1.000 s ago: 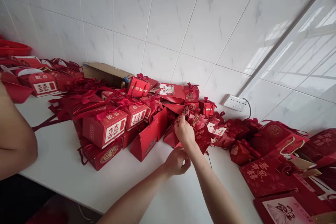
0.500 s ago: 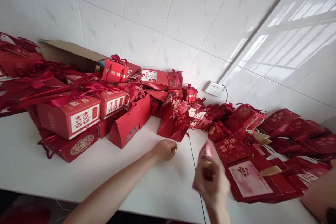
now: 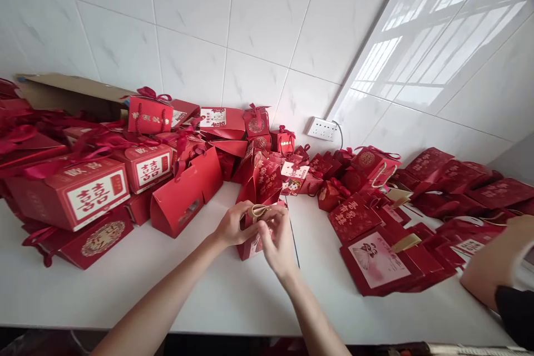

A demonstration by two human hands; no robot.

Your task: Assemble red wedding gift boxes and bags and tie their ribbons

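A small red gift box (image 3: 250, 248) with a pale pink printed front stands upright on the white table, between my two hands. A gold ribbon (image 3: 259, 210) forms a loop at its top. My left hand (image 3: 237, 226) closes on the ribbon and the box's upper edge from the left. From the right, my right hand (image 3: 277, 239) has its fingers bent around the same ribbon, with the thumb in front. The fingers hide much of the box top. Right behind it is a dark red box with gold lettering (image 3: 267, 178).
Red gift boxes with ribbons (image 3: 98, 194) pile up on the left, before an open cardboard carton (image 3: 75, 92). More red bags and boxes (image 3: 377, 258) lie at right. A power strip (image 3: 322, 128) is against the tiled wall. Another person's arm (image 3: 486, 261) reaches in at far right.
My right hand has brought the small gift box leftward to the middle. My left hand, earlier closed and apart from it, now grips at its top too. The view has shifted right.
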